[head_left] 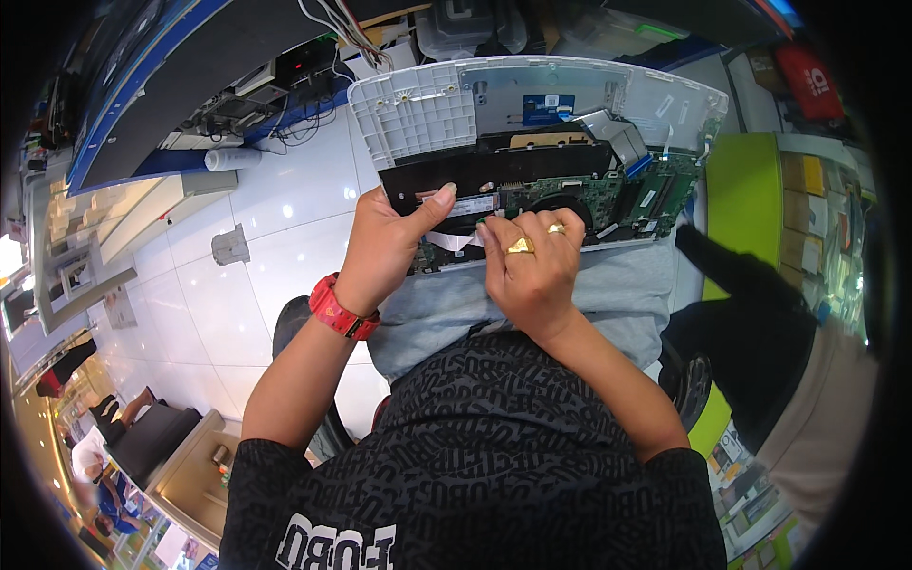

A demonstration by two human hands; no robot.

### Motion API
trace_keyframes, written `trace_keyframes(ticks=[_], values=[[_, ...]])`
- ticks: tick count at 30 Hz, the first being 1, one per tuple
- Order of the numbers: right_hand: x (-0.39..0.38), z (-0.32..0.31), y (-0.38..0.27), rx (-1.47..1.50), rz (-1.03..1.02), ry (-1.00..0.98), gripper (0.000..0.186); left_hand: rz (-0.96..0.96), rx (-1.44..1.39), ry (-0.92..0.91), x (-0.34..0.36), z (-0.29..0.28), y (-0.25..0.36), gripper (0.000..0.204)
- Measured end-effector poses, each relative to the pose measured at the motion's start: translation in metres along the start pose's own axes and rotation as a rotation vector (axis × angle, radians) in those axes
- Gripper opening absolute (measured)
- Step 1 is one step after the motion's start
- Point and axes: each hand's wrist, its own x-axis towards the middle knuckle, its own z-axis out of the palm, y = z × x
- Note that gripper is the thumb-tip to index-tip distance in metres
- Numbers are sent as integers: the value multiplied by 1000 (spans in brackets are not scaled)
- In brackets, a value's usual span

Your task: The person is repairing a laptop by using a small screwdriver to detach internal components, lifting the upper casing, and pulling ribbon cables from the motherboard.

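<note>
An opened-up laptop base [413,112] with a white shell rests across my lap, its insides facing up. Inside it lie a black panel [446,176], a green circuit board [670,185] and a slim drive stick [475,204] with a pale label. My left hand [385,237] grips the near left edge of the base, thumb on top and fingers hidden underneath. Close by, my right hand [534,261] is closed in a pinch at the right end of a white ribbon cable [454,241]. Its fingertips partly hide that end.
Loose wires [351,38] hang beyond the laptop. To the left are a dark counter [190,85], a white roll [231,160] and a tiled floor [294,313] with a grey patch. Another person's dark sleeve [741,261] reaches in at the right, near a green cabinet panel [741,190].
</note>
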Motion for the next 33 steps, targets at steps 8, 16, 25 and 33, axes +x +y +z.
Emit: trace_keyframes(ticks=[8, 16, 25, 33], values=[[-3, 13, 1, 33, 13, 81, 12, -18, -11, -1, 0, 2, 0, 25], [-9, 11, 2, 63, 26, 56, 12, 5, -33, 25, -3, 7, -1, 24], [-9, 11, -1, 61, 39, 56, 14, 18, -26, 21, -1, 4, -5, 22], [-1, 10, -14, 97, 30, 16, 15, 35, -11, 23, -2, 6, -5, 22]])
